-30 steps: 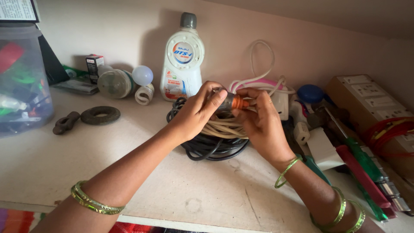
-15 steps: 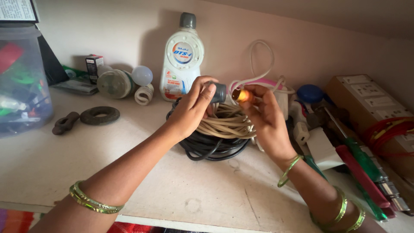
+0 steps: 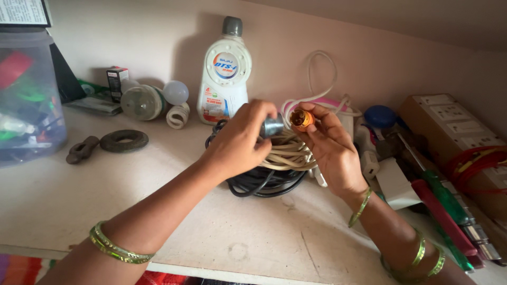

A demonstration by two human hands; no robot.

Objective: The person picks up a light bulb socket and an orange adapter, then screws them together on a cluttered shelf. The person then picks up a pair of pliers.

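Observation:
My left hand point(image 3: 240, 142) holds a small grey metal cap point(image 3: 272, 126) between its fingertips. My right hand point(image 3: 330, 148) pinches a small orange holder part point(image 3: 302, 119), its open end turned toward me. The two parts sit a short gap apart, above a coil of beige cable point(image 3: 288, 153) that lies on a coil of black cable point(image 3: 261, 182) on the shelf point(image 3: 105, 206). Green bangles ring both wrists.
A white plastic bottle point(image 3: 224, 74) stands against the back wall, with bulbs point(image 3: 150, 100) and a small box to its left. Two dark metal rings point(image 3: 124, 140) lie at left, near a clear plastic bin point(image 3: 26, 89). Screwdrivers point(image 3: 449, 211) and a cardboard box point(image 3: 454, 126) crowd the right side.
The two parts were joined between my hands a second ago. They have come apart: the left hand keeps the grey cap, the right has turned the orange part toward me.

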